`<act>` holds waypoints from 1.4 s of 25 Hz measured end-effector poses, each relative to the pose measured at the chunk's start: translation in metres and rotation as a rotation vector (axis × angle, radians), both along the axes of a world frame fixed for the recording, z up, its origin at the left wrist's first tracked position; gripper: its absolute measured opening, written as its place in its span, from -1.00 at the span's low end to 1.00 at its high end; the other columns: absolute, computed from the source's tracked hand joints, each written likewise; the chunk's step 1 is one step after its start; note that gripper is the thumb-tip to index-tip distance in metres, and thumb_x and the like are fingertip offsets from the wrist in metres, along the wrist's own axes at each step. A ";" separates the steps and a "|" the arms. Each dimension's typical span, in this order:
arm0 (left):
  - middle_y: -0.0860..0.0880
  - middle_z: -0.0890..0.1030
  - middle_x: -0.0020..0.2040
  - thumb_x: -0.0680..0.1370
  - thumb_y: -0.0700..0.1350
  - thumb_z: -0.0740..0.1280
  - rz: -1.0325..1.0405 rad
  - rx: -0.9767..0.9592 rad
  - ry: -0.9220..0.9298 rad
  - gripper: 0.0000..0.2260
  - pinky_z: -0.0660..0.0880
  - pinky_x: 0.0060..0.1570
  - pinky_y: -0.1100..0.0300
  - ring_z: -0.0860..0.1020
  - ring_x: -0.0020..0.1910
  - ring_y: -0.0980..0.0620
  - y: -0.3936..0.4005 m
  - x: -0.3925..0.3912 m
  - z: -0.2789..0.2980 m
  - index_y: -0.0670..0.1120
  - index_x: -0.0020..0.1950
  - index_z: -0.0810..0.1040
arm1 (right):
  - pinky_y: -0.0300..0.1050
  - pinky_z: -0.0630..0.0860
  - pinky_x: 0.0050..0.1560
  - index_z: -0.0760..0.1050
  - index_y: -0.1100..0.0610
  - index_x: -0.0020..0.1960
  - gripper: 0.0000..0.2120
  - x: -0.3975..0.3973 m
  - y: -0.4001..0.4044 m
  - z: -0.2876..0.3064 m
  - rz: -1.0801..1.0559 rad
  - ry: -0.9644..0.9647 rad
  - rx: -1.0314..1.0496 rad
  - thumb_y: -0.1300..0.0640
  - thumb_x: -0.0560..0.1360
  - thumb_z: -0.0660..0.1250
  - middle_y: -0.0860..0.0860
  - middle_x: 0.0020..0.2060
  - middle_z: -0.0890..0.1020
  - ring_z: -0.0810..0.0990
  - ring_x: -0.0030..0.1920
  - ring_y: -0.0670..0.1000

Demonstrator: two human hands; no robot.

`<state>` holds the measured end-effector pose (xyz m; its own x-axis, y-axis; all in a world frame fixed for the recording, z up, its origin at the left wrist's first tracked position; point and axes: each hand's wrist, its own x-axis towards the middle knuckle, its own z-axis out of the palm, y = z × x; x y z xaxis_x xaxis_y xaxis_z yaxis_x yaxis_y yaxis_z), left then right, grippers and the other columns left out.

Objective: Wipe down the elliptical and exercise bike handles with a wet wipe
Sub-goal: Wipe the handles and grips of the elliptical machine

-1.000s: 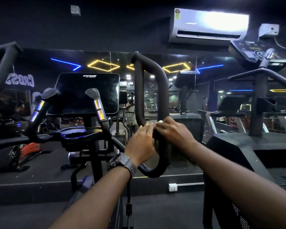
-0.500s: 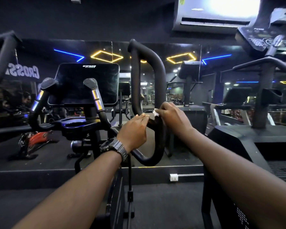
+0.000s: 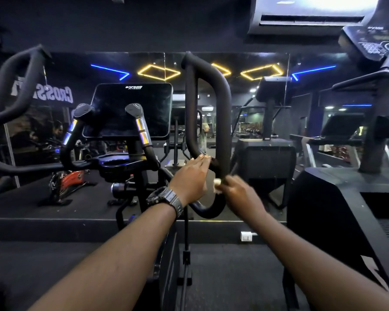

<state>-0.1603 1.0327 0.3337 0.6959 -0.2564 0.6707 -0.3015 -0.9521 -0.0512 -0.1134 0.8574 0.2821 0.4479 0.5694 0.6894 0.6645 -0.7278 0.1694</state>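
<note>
The elliptical's right moving handle (image 3: 222,104) is a black padded loop standing upright in the middle of the head view. My left hand (image 3: 190,177), with a watch on the wrist, rests its fingertips on the loop's inner lower bar. My right hand (image 3: 240,195) is blurred and pinches a small white wet wipe (image 3: 217,183) against the loop's lower right side. The elliptical's dark console (image 3: 130,110) and its two short fixed grips (image 3: 142,129) stand to the left. The other moving handle (image 3: 11,90) arcs at far left.
A mirror wall lies straight ahead, above a raised black platform. A black stair machine (image 3: 346,198) stands close on the right, with its console (image 3: 373,39) overhead. An orange bike (image 3: 70,180) stands low at left. A white socket (image 3: 246,236) sits on the platform edge.
My right hand slid down the loop's right side with the wipe, from mid height toward the bottom curve. My left hand stayed on the inner bar. The view tilted downward slightly.
</note>
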 end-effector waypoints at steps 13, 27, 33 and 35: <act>-0.12 0.45 0.41 0.50 -0.31 0.16 -0.013 -0.335 0.557 -0.42 0.44 0.22 0.06 0.48 0.32 -0.20 0.000 0.010 -0.114 0.00 0.51 0.24 | -0.02 0.42 -0.32 0.56 0.12 -0.25 -0.79 -0.008 0.019 -0.021 -0.123 -0.187 -0.288 0.20 0.42 0.16 0.06 -0.25 0.52 0.51 -0.22 0.11; -0.17 0.21 0.55 0.52 -0.30 0.28 -0.046 -0.289 0.525 -0.33 0.30 0.44 -0.07 0.28 0.50 -0.14 0.086 0.091 -0.158 -0.11 0.58 0.10 | -0.02 0.52 -0.05 0.56 0.18 0.21 -0.74 0.052 0.139 -0.031 -0.459 0.314 -0.255 0.23 0.63 0.15 0.12 0.11 0.62 0.61 0.14 0.18; -0.08 0.18 0.59 0.52 -0.33 0.23 -0.055 -0.402 0.478 -0.33 0.37 0.38 0.04 0.30 0.50 -0.11 0.102 0.107 -0.153 0.08 0.57 0.15 | -0.06 0.46 -0.12 0.58 0.19 0.17 -0.74 0.060 0.125 -0.012 -0.437 0.376 -0.318 0.11 0.62 0.19 0.15 0.11 0.61 0.61 0.14 0.22; -0.11 0.24 0.57 0.51 -0.32 0.24 -0.030 -0.390 0.443 -0.40 0.42 0.30 0.05 0.39 0.44 -0.15 0.104 0.108 -0.143 0.06 0.52 0.28 | -0.05 0.42 -0.17 0.58 0.21 0.13 -0.74 0.055 0.121 -0.015 -0.427 0.362 -0.349 0.10 0.62 0.19 0.16 0.07 0.61 0.61 0.11 0.23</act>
